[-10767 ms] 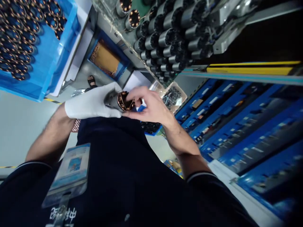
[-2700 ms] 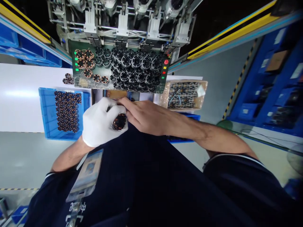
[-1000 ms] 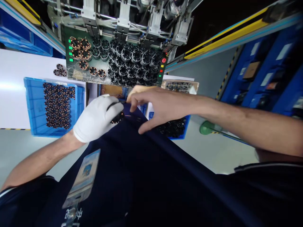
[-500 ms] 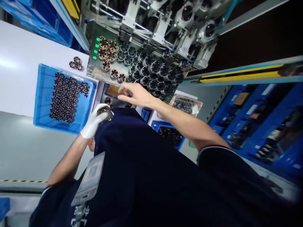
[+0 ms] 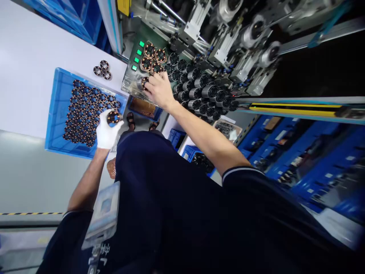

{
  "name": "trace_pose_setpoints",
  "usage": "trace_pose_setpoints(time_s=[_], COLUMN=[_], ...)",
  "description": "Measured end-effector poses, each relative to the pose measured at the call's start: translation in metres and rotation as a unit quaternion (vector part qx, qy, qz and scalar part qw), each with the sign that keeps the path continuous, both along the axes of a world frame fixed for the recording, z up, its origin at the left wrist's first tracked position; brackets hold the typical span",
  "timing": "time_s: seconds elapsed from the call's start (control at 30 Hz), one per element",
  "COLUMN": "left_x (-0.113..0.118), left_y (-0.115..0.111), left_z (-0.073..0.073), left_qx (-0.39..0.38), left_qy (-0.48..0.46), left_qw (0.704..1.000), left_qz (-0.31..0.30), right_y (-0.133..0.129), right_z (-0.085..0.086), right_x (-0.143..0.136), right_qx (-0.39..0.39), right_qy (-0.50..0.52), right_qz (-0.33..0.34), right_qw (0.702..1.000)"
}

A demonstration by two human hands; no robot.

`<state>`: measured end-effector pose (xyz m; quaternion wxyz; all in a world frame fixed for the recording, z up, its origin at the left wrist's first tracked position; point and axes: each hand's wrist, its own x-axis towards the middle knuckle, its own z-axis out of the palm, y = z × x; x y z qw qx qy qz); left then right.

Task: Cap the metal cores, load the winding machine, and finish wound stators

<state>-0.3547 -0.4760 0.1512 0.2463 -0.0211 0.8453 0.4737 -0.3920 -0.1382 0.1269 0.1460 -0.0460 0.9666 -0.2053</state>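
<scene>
My left hand (image 5: 107,131), in a white glove, pinches a dark ring-shaped part (image 5: 113,117) with copper dots, over the right edge of a blue tray (image 5: 51,114). Rows of similar rings (image 5: 82,114) lie in that tray. My bare right hand (image 5: 159,89) has its fingers curled at a ring part (image 5: 144,82) on the front of the machine's metal plate (image 5: 131,83). Several copper-wound rings (image 5: 149,50) sit just beyond it, and grey ring parts (image 5: 195,93) stand in crowded rows to the right.
Machine fixtures (image 5: 225,49) rise behind the plate, with green lit buttons (image 5: 139,52) at its left. Three loose rings (image 5: 104,65) lie on the white table (image 5: 25,68). A bin (image 5: 145,106) sits below the plate edge. Blue shelves (image 5: 285,152) stand at right.
My left hand has moved up and right to the tray edge, turning its ring part face up. My right hand has reached onto the plate and closed at a ring. The view has shifted.
</scene>
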Motion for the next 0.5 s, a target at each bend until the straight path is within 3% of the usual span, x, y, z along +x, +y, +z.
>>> trace_pose_setpoints(time_s=[0.13,0.23,0.3,0.37,0.43,0.5], left_x=[-0.048,-0.077,-0.089,-0.094,-0.088,-0.067], left_y=[0.056,0.117,0.153,0.176,0.185,0.181], left_z=[-0.052,-0.073,-0.074,-0.065,-0.050,-0.029], left_qx=[0.011,0.011,0.037,0.083,0.118,0.123], left_qy=[0.055,0.088,0.085,0.084,0.090,0.088], left_qw=[0.993,0.986,0.984,0.979,0.973,0.972], left_qz=[-0.102,-0.144,-0.155,-0.168,-0.176,-0.178], right_y=[-0.007,-0.015,-0.015,-0.010,-0.002,0.011], right_z=[0.057,0.081,0.087,0.090,0.096,0.109], right_x=[0.075,0.136,0.171,0.200,0.221,0.234], right_qx=[-0.003,-0.032,-0.062,-0.089,-0.113,-0.147], right_qy=[0.036,0.061,0.062,0.055,0.041,0.017], right_qz=[-0.038,-0.089,-0.119,-0.151,-0.186,-0.202], right_qw=[0.999,0.994,0.989,0.983,0.975,0.968])
